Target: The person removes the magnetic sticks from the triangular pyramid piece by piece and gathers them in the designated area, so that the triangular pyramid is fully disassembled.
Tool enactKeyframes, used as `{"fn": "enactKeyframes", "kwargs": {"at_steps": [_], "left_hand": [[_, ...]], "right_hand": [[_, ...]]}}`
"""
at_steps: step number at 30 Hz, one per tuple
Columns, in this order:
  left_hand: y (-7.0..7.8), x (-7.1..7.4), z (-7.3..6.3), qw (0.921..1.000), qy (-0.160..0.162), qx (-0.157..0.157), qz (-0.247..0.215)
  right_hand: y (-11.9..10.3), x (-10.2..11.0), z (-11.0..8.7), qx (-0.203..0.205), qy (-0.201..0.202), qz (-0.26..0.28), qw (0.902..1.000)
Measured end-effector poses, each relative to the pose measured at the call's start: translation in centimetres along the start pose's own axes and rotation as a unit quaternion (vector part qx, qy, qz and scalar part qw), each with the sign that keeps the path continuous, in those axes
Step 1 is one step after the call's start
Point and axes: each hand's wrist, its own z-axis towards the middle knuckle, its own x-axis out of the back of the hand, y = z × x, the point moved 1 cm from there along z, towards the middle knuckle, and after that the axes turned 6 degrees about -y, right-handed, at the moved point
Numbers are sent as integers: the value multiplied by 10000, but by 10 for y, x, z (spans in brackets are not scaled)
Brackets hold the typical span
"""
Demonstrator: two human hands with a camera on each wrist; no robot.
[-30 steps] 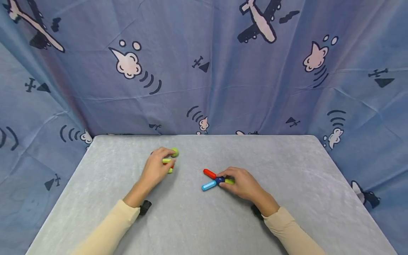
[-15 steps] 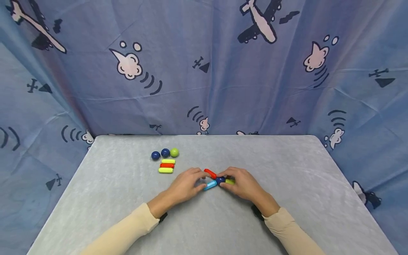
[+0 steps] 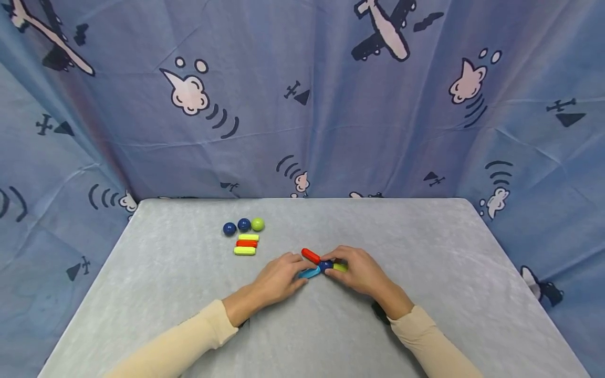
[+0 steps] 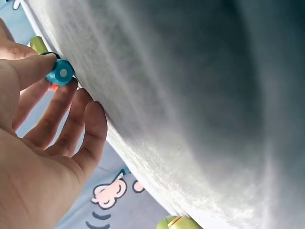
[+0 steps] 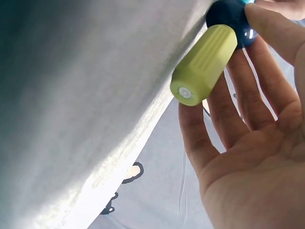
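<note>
In the middle of the table, a dark blue ball (image 3: pixel 325 266) has a red rod (image 3: pixel 310 255), a light blue rod (image 3: pixel 309 273) and a yellow-green rod (image 3: pixel 340 268) around it. My left hand (image 3: pixel 280 277) pinches the light blue rod between thumb and fingers; the left wrist view shows that rod's round end (image 4: pixel 62 72) with a pale dot. With thumb and fingertips, my right hand (image 3: pixel 360 269) holds the dark blue ball. In the right wrist view the yellow-green rod (image 5: pixel 205 64) sticks out from the ball (image 5: pixel 229 19) towards the camera.
Left of the hands, towards the back, lie two dark blue balls (image 3: pixel 243 225) and a green ball (image 3: pixel 257 224) in a row. In front of them are two yellow rods (image 3: pixel 244 251) with a red rod (image 3: pixel 247 243) between. A patterned blue curtain (image 3: pixel 302 121) surrounds the grey-covered table (image 3: pixel 402 226).
My left hand has moved from the loose pieces at the left to the light blue rod and now pinches it. The right hand has kept its hold on the ball.
</note>
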Motion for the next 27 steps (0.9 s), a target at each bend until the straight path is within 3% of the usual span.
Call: {"fn": "enactKeyframes", "kwargs": {"at_steps": [17, 23, 27], "left_hand": [[2, -5, -2, 9997, 159, -176, 59], [1, -3, 0, 9998, 188, -78, 44], [1, -4, -1, 9999, 101, -13, 3]], "right_hand": [[-1, -2, -2, -54, -91, -65, 9999], [-2, 0, 0, -49, 55, -159, 9998], [-2, 0, 0, -112, -75, -109, 9998]]}}
